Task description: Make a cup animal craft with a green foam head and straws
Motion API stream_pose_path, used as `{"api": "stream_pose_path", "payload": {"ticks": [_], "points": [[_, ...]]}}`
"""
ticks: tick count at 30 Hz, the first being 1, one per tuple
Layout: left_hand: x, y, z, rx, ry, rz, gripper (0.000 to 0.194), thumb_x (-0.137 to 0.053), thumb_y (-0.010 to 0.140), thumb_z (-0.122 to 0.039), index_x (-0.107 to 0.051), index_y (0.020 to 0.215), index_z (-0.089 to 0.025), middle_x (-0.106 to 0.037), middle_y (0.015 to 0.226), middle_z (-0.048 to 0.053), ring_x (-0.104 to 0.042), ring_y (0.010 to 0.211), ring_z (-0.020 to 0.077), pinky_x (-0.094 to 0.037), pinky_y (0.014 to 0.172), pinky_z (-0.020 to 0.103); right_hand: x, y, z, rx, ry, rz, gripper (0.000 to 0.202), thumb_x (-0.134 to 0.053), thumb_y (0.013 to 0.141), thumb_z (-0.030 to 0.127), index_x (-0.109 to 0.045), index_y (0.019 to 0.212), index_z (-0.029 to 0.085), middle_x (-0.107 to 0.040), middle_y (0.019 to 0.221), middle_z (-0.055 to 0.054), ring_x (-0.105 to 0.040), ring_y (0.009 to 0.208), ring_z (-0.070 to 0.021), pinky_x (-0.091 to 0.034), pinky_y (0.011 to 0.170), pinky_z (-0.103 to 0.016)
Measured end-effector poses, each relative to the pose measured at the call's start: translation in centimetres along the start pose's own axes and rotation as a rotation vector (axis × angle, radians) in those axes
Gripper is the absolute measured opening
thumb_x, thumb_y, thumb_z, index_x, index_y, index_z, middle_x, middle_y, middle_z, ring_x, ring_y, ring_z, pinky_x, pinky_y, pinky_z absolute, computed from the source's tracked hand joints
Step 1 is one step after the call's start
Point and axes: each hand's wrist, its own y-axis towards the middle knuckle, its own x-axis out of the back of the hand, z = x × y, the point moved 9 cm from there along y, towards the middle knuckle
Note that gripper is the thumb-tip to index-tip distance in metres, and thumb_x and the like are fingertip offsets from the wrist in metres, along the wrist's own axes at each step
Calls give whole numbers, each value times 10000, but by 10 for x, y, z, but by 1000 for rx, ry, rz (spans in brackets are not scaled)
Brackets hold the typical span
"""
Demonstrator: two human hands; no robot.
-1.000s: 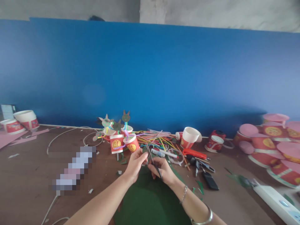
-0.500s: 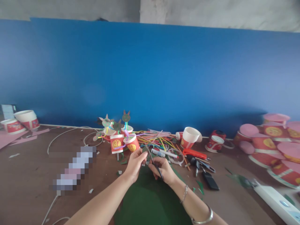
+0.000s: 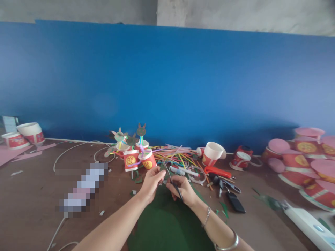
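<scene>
While the left hand [image 3: 149,184] and right hand [image 3: 185,191] work close together at the middle of the counter [image 3: 117,216], we see scissors [image 3: 178,193] gripped in the right one, fingers curled round the dark handles, the blades slanting up and left, just beside the left fingertips. We read the left hand as narrow, thumb drawn in against the fingers; we cannot tell what it pinches, too small. We mark a dark green sheet [image 3: 170,223] under both hands, running out of view at the bottom edge. Just beyond the hands we get marker pens [image 3: 187,170], then a loose pile of coloured strips [image 3: 178,153]. Left of that we note red cups [image 3: 131,161] with gold print, and paper animal heads [image 3: 141,130] on coloured stems above them. Right of the hands we have an orange-red tool [image 3: 217,171], keys [image 3: 222,184] and a black fob [image 3: 236,202]; farther right, a cluster of pink-topped cups [image 3: 307,162] and a white box [image 3: 311,223]. We log a pixelated object [image 3: 83,190] to the left, and a blue partition [image 3: 167,87] behind everything
</scene>
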Motion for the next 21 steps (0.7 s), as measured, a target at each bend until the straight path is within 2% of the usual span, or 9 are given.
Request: {"api": "stream_pose_path", "payload": {"ticks": [4,7,10,13,21], "points": [[-1,0,-1,-11,-11,4,296,-692,650,-295,-447,551,-162,-440,477,-65,-370,457,50,-287,480,183,1,0,0,-15,7,-9,289,-691,678,397,-529,667,157,-475,434,61,-425,316,-58,-355,313,-165],[0,-1,0,-1,-1,2,276,-673,690,-323,-456,614,-170,-464,455,-68,-369,425,48,-276,446,175,1,1,-1,-15,10,-11,294,-690,681,405,-535,673,155,-468,434,63,-424,314,-58,-357,310,-165],[1,-2,4,51,18,-12,256,-664,704,-351,-475,708,-178,-571,499,-35,-430,423,62,-287,425,172,0,2,-2,4,0,-3,301,-660,709,428,-560,687,145,-468,438,61,-427,316,-58,-362,312,-165],[1,-3,4,67,-2,-22,261,-686,680,-334,-488,715,-168,-634,583,1,-486,461,67,-332,451,174,-1,2,-3,11,-9,8,307,-645,722,437,-579,707,138,-487,447,56,-432,317,-58,-366,315,-166],[-1,-2,1,30,-23,20,254,-694,669,-285,-477,621,-162,-559,510,-39,-440,459,53,-324,479,175,-2,1,0,13,22,2,326,-685,680,444,-558,693,144,-476,450,64,-443,340,-65,-394,333,-182]]}}
